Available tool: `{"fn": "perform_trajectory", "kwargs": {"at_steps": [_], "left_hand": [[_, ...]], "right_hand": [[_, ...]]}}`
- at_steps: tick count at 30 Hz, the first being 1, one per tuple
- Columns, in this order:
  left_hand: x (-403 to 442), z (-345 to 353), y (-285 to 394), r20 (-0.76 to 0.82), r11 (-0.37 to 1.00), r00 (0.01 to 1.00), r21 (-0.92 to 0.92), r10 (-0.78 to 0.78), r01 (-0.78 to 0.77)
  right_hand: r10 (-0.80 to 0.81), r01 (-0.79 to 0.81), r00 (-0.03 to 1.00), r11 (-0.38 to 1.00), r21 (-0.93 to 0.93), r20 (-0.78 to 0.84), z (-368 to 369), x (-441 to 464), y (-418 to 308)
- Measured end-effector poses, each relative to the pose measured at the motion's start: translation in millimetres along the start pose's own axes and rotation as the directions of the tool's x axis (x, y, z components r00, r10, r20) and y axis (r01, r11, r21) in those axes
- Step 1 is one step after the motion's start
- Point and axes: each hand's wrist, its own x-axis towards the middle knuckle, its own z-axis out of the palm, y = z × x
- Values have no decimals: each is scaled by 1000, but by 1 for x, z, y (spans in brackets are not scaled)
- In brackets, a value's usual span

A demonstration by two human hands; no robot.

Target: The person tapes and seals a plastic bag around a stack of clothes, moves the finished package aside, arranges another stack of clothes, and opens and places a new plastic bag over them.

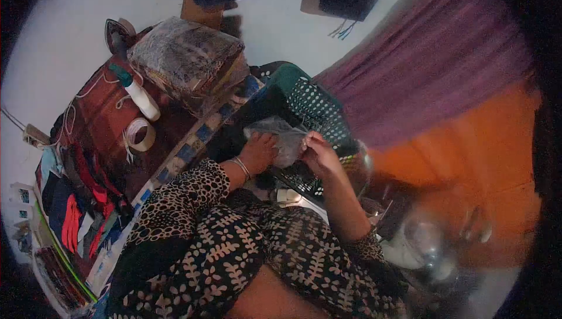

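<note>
A crumpled clear plastic bag (pixel 287 146) is between my two hands, above the dark basket. My left hand (pixel 259 153), with bangles at the wrist, has its fingers curled over the bag's left side. At the right edge of the same bag, my right hand (pixel 319 152) is closed in a pinch on the plastic. Whatever the bag may contain is too dim to make out. Behind the hands stands a dark basket with pale holes (pixel 316 105), and green and black cloth lies in its upper part.
On the left surface stand a plastic-wrapped stack (pixel 184 55), a white bottle with a green cap (pixel 140 98), a tape roll (pixel 140 134) and an iron (pixel 119 37). Folded clothes (pixel 79 213) lie lower left. Shiny metal vessels (pixel 427 243) sit right, below a purple and orange curtain (pixel 421 79).
</note>
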Motion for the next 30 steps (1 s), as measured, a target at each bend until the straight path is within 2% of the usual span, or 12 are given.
{"fn": "perform_trajectory", "kwargs": {"at_steps": [4,5,7,10,13,16,18,20,25,27,28,30], "left_hand": [[1,-20,15,-29,991,999,-130,25,-29],[4,-23,20,77,968,992,-236,103,-82],[7,-25,24,175,931,967,-347,186,-116],[9,-26,21,243,890,943,-446,228,-100],[12,-19,14,139,888,979,-454,147,-69],[19,-8,1,152,894,960,-422,236,-153],[23,-12,2,351,912,900,-395,260,-109],[27,28,1,270,905,906,-365,327,-219],[23,21,2,-66,849,915,-350,399,-396],[25,26,6,26,875,920,-320,391,-363],[27,28,6,26,876,921,-321,389,-361],[33,-4,8,380,901,855,-385,354,-202]], "right_hand": [[30,-30,999,999,-12,-28,-3,0,-5],[27,-27,999,1000,-12,-27,-5,2,-2],[-7,-17,998,931,-364,-64,-7,6,8],[-72,-26,986,821,-570,-149,17,-3,4],[-197,125,974,882,-454,-116,35,-21,-18],[-309,259,945,908,-328,-108,46,-34,-31],[-320,270,941,903,-336,-105,58,-47,-46],[-366,287,930,777,-561,-32,62,-55,-54],[-350,277,937,771,-574,-18,81,-60,-63],[-327,257,944,799,-543,-34,86,-60,-66],[-368,279,930,707,-650,-2,92,-63,-68],[-403,294,914,602,-742,35,101,-69,-73]]}}
